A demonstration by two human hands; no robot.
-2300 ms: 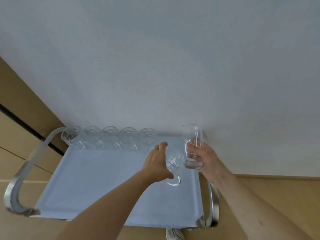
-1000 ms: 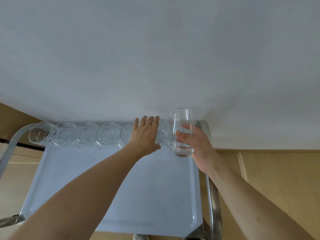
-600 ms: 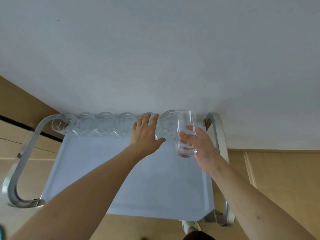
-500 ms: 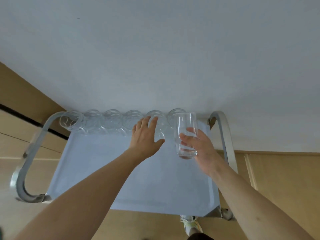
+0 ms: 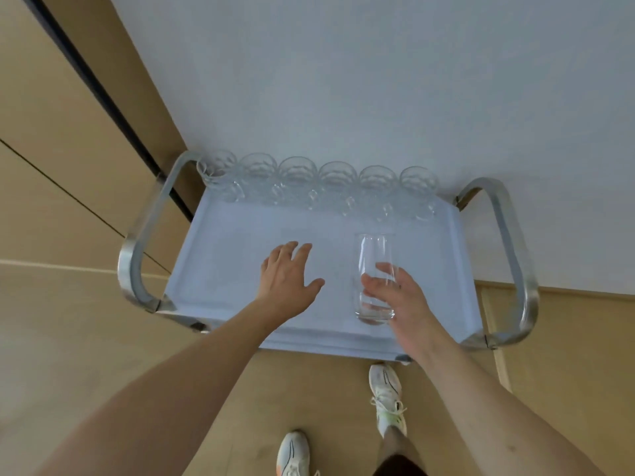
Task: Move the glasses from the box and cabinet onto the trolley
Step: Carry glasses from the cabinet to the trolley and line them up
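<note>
Trolley [image 5: 220, 269]: its pale blue tray top is carrying six handled glasses [image 5: 338, 183] lined up along the far edge.
Tall glass [image 5: 374, 269]: standing upright, mouth up, over the tray's near right part; looking empty.
Right hand [image 5: 400, 300]: fingers are curling round the tall glass low on its side.
Left hand [image 5: 287, 273]: hovering spread over the tray, holding nothing.
Room: white wall [image 5: 378, 80] lying behind, tan floor [image 5: 68, 338] showing below, white sneakers [image 5: 386, 393] standing at the near edge.
</note>
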